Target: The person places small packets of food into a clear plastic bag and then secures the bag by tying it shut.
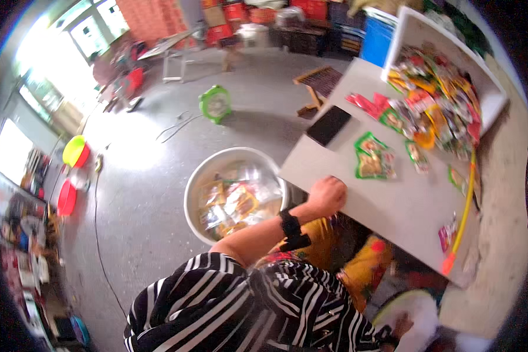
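My left hand [328, 194], with a black strap at its wrist, rests at the near edge of the pale table [405, 215]. Its fingers are curled, and whether anything lies inside them is hidden. Down at the lower right, my right hand [402, 325] is blurred, over or in a white basin [422, 303]. Ahead of my left hand lie a green-edged food packet [372, 156] and a smaller green packet [417, 156]. A black phone [328, 125] lies flat near the table's left edge. Left of my forearm stands a round tub [189, 198] holding several clear food packets [242, 200].
A tipped white foam box [449, 33] spills colourful packets [440, 101] onto the table. A yellow stick [467, 198] and a purple packet [448, 235] lie at the right. A wooden folding stool [321, 81], a green fan [215, 104] and a cord [97, 229] are on the floor.
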{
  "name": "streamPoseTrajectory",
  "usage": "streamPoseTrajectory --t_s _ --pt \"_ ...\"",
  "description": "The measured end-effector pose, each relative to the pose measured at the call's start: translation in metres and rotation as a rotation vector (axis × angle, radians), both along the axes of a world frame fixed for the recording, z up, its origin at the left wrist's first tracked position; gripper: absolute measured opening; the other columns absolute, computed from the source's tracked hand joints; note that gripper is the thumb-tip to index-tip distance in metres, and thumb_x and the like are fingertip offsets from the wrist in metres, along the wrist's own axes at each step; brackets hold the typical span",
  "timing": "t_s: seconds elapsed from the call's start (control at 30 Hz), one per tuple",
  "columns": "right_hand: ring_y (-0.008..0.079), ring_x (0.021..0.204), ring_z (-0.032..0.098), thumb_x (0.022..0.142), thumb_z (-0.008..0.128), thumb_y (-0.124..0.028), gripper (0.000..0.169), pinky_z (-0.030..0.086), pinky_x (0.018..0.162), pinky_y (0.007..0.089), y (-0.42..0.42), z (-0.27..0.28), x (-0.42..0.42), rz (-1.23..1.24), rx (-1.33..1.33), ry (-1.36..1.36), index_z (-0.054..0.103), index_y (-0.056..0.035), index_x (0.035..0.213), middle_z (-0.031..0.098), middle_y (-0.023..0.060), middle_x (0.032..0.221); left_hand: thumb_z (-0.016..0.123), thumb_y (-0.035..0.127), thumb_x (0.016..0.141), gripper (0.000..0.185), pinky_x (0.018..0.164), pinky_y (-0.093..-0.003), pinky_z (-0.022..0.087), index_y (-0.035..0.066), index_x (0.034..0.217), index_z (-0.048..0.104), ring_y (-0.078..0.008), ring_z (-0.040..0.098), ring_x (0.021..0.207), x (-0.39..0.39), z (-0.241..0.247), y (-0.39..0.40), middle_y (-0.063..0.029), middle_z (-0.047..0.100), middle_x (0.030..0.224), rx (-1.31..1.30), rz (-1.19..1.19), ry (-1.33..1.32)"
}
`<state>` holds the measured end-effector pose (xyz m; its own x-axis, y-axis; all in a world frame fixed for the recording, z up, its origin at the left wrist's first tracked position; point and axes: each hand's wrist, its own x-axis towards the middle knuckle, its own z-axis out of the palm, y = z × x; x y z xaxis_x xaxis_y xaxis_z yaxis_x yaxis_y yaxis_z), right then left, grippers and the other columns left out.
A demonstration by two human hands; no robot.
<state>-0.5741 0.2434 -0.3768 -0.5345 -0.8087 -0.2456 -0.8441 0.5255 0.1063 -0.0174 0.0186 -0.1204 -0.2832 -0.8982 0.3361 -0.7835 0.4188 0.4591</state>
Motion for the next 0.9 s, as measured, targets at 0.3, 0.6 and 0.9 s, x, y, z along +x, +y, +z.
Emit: streamPoseTrajectory --t_s 0.3,0.6,0.9 --pt "0.0219 0.063 0.053 0.073 0.045 -0.018 0.015 0.040 0.060 0.0363 -0.027 0.006 -0.003 -0.021 0.105 0.048 0.056 -0.0073 0.069 0.055 0.0084 0.068 0.054 0.012 0.062 0.009 0.068 -0.0362 0.040 0.006 0.067 0.050 -0.0261 0.048 0.077 -0.002 -0.001 -0.001 -0.0076 0.051 0.072 -0.201 -0.049 0.179" --pt "0.0212 0.062 0.052 0.072 0.046 -0.019 0.015 0.038 0.061 0.0365 0.004 -0.009 -0.018 -0.021 0.094 0.017 0.054 -0.0072 0.070 0.054 0.0080 0.068 0.052 0.011 0.061 0.007 0.064 -0.0369 0.041 0.006 0.064 0.048 -0.0272 0.048 0.074 -0.001 0.003 -0.003 -0.0089 0.049 0.069 -0.222 -0.035 0.190" --pt "0.0205 0.061 0.050 0.072 0.046 -0.020 0.014 0.037 0.062 0.0368 0.057 -0.041 -0.046 -0.024 -0.001 -0.074 0.053 -0.0071 0.072 0.053 0.0076 0.068 0.051 0.013 0.065 0.007 0.066 -0.0380 0.040 0.006 0.064 0.050 -0.0281 0.047 0.075 0.011 0.001 -0.001 -0.0105 0.049 0.072 -0.185 -0.016 0.086"
